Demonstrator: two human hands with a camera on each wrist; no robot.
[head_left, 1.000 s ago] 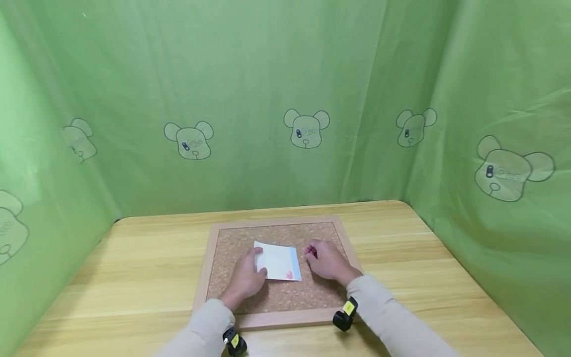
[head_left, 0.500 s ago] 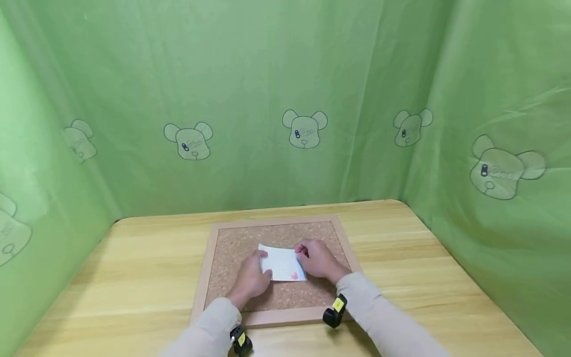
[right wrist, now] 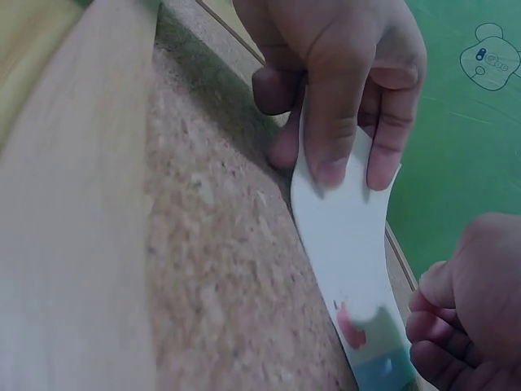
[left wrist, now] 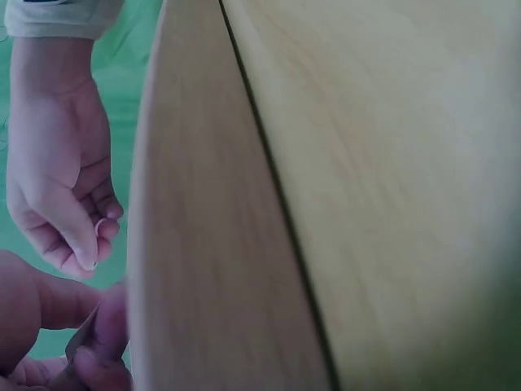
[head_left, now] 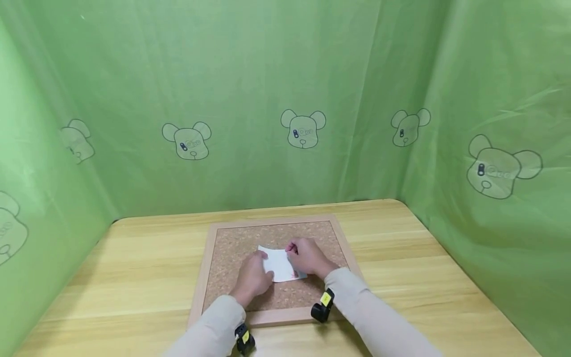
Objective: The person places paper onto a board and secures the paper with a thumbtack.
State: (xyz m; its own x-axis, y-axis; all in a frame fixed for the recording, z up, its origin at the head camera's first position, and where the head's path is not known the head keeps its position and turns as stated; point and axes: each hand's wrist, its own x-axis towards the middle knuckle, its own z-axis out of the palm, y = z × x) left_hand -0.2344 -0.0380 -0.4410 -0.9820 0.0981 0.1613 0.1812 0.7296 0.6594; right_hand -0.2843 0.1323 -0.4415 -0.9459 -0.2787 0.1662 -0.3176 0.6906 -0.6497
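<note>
My left hand (head_left: 254,277) pinches the left edge of a white sheet of note paper (head_left: 277,266), thumb on top. In the right wrist view the sheet (right wrist: 350,244) bends in a curve, with a blue band and a pink print at its free end. My right hand (head_left: 308,255) is over the right part of the sheet, fingers curled and thumb against the index finger. A tiny pale spot shows at its fingertips in the left wrist view; what it is cannot be made out. Under both hands lies a wood-framed cork board (head_left: 236,238).
The board lies on a light wooden table (head_left: 147,267). Green curtains (head_left: 250,64) printed with bear heads enclose the back and both sides. Each wrist wears a small black camera, such as the one on the right wrist (head_left: 322,307).
My right hand has moved left, from beside the sheet to over its right part, covering the blue band. My left hand has shifted slightly right with the sheet.
</note>
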